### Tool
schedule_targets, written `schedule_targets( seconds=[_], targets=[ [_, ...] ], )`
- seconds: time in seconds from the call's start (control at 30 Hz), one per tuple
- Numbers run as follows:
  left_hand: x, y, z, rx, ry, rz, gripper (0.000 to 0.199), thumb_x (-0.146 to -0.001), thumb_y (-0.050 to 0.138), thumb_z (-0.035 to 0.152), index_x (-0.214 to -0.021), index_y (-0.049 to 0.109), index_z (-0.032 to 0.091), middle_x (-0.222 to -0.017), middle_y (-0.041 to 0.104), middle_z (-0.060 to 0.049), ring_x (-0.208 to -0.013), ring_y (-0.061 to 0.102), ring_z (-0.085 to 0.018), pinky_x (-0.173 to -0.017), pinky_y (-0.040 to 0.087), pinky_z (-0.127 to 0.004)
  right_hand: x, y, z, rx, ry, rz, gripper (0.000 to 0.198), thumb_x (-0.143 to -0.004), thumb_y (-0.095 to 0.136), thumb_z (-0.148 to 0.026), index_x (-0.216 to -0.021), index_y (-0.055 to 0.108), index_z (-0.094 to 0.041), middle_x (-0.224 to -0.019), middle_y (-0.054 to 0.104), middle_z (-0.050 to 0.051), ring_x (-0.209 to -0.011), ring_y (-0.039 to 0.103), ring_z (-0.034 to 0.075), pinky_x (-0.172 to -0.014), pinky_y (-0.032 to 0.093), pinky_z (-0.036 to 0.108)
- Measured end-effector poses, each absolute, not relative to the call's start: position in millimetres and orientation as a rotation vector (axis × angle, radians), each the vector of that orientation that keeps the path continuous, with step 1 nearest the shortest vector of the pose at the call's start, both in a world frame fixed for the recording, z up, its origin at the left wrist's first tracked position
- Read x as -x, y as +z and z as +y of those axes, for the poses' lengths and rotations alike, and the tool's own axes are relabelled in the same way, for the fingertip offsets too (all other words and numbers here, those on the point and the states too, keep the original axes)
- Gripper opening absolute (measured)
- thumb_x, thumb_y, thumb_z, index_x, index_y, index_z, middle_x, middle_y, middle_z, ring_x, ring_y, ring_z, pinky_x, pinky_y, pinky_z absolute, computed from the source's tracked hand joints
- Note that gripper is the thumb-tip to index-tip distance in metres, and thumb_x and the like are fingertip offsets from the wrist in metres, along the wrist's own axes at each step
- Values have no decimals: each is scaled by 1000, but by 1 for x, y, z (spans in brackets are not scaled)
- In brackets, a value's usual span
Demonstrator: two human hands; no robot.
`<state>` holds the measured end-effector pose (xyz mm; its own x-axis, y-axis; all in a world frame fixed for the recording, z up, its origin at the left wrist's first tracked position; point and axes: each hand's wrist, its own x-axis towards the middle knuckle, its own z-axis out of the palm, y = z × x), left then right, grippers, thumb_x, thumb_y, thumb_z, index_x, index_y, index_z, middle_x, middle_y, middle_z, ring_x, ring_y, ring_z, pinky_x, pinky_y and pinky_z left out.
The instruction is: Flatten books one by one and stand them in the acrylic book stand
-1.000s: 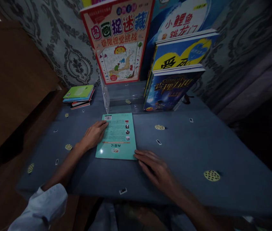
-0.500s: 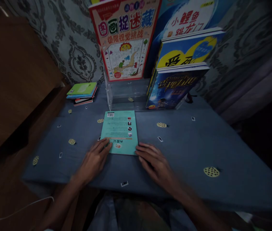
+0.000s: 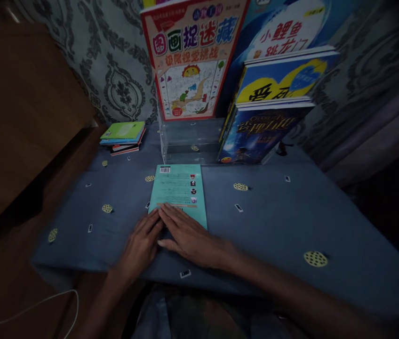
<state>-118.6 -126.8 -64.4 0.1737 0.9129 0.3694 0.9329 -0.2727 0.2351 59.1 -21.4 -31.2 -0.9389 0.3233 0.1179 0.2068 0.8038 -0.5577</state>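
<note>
A thin teal book (image 3: 178, 188) lies flat on the table, its barcode side up and its print upside down to me. My left hand (image 3: 143, 242) rests at the book's lower left corner, fingers stretched out. Across the lower edge of the cover lies my right hand (image 3: 188, 238), open, with its fingertips next to those of my left hand and its thumb apart. The two hands hide the book's lower left part. Neither hand grips anything that I can see.
Behind the book stands a clear acrylic rack (image 3: 192, 153) holding a red picture book (image 3: 192, 61), a blue-and-yellow book (image 3: 287, 77) and a dark blue book (image 3: 265, 132). A small stack of books (image 3: 123, 134) sits at the back left of the cloth-covered table (image 3: 273, 221).
My right hand has moved left from the book's right edge onto its lower part, up to my left hand. The left hand stays near the lower left corner. The view has shifted slightly.
</note>
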Motion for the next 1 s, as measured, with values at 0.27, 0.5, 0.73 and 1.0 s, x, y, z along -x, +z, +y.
schedule_targets(
  seconds=[0.27,0.5,0.73,1.0],
  targets=[
    [118,-66,-127,2328,-695,-1849,58,-98,41,7,-152,39,27,-145,56,-9,-138,49,-25,-109,50,-48,-60,-58,31,581,594,-2773,76,-101,30,-61,-155,31,-9,-162,28,20,-152,20,29,-124,23,50],
    [120,-53,-122,2384,-671,-1852,45,-101,42,15,-145,48,25,-140,60,-10,-134,54,-26,-108,50,-48,-63,-69,91,776,470,-2721,73,-101,32,-59,-156,29,-11,-163,27,18,-152,19,29,-124,22,52],
    [142,-39,-84,2564,-531,-1946,46,-105,38,37,-149,43,26,-157,43,-8,-145,41,-23,-118,38,-46,-65,-72,97,790,461,-2678,70,-101,33,-55,-156,29,-13,-164,28,15,-153,20,28,-125,21,51],
    [171,-45,4,2518,-304,-2158,57,-104,34,47,-155,33,20,-164,27,-10,-153,23,-25,-123,24,-48,-66,-72,97,796,461,-2675,69,-101,35,-53,-156,31,-12,-163,29,16,-152,22,30,-124,23,52]
  ],
)
